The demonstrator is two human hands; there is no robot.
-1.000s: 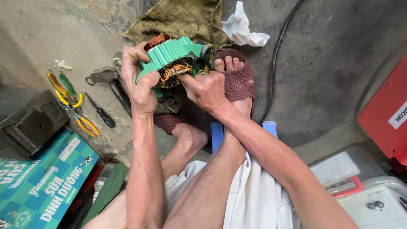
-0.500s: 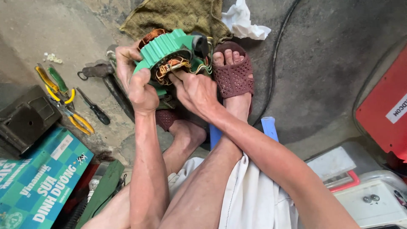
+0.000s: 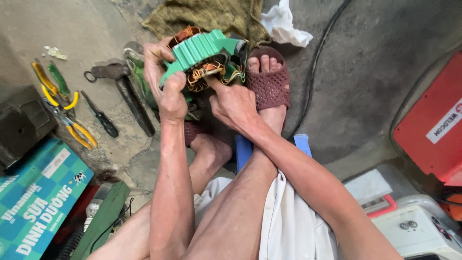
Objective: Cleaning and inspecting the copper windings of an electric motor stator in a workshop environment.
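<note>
Thing: green ribbed plastic motor housing with copper windings [image 3: 204, 58], held above the concrete floor [image 3: 91, 29], just in front of the foot in a maroon woven sandal [image 3: 267, 82].
Left hand [image 3: 166, 82]: clenched round the housing's left side, thumb on the ribbed shell.
Right hand [image 3: 233, 103]: fingers press into the open core at the windings; whether it pinches a wire I cannot tell.
Handling: probably heavy and stiff for its size; the fine copper wire looks fragile, so the ribbed shell is the place to grip.
Nearby: yellow-handled pliers [image 3: 72, 123], black screwdriver [image 3: 101, 118], hammer [image 3: 122, 84] lie to the left.
Change: against a second ago, the housing sits more upright and nearer the sandal; both hands stay on it.
</note>
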